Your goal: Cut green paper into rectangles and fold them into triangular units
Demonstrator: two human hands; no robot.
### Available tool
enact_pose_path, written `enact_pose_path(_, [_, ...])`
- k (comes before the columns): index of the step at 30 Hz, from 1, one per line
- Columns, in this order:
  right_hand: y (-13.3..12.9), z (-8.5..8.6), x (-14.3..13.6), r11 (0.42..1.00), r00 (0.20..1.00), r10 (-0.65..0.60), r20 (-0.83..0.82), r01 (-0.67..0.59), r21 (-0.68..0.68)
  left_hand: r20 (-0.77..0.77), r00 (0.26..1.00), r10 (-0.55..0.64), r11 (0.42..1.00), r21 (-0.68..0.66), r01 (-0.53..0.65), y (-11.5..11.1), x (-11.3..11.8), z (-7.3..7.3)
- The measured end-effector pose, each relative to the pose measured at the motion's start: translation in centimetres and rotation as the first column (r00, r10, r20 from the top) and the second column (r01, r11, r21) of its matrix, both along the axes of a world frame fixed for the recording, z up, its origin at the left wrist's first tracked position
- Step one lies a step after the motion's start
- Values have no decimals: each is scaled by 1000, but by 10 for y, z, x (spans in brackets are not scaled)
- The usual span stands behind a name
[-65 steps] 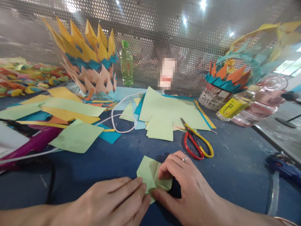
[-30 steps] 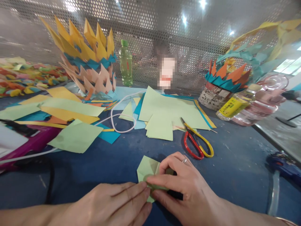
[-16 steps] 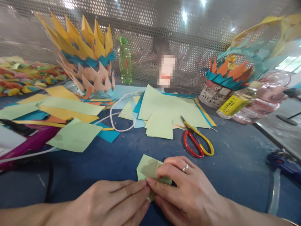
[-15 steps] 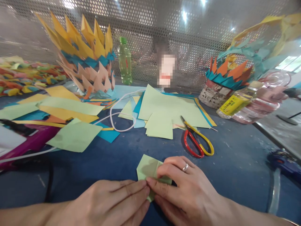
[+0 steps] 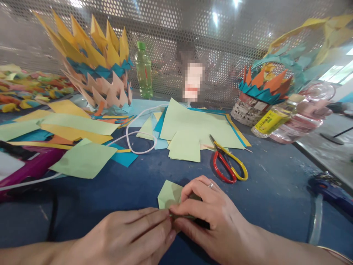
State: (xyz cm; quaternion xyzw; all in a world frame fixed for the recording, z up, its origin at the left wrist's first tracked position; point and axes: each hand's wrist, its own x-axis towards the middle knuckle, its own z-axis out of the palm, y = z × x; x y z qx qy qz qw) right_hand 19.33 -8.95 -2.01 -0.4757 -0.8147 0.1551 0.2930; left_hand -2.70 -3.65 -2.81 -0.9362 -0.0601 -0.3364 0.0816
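Note:
A small folded piece of light green paper (image 5: 168, 193) lies on the dark blue table between my hands. My left hand (image 5: 132, 235) has its fingers pressed together, their tips on the paper's lower left edge. My right hand (image 5: 206, 209), with a ring on one finger, pinches the paper's right side, which its fingers partly hide. Just beyond, red and yellow handled scissors (image 5: 227, 162) rest on the table beside a stack of light green sheets (image 5: 202, 123).
Loose coloured paper and a purple glue gun (image 5: 35, 167) with a white cord lie at left. Tiered paper crowns (image 5: 96, 66) and a green bottle (image 5: 144, 71) stand behind. At right are a yellow-labelled bottle (image 5: 268, 121) and a blue glue gun (image 5: 332, 193).
My right hand's fingers have drawn in and lifted the right side of the green paper. The whole view has shifted slightly. My left hand stays at the paper's edge.

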Motion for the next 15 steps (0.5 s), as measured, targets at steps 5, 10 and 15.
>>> enact_pose_path(5, [1, 1, -1, 989, 1000, -16, -6, 15, -148, 19, 999, -25, 1000, -14, 26, -1, -1, -1])
enact_pose_path(10, [-2, 13, 2, 965, 999, 39, 21, -32, -261, -9, 999, -41, 998, -46, 40, 0, -1, -1])
enact_pose_path(15, [-1, 19, 2, 959, 997, 79, 26, -69, -273, -7, 999, -32, 999, -34, 32, 2, 0, 2])
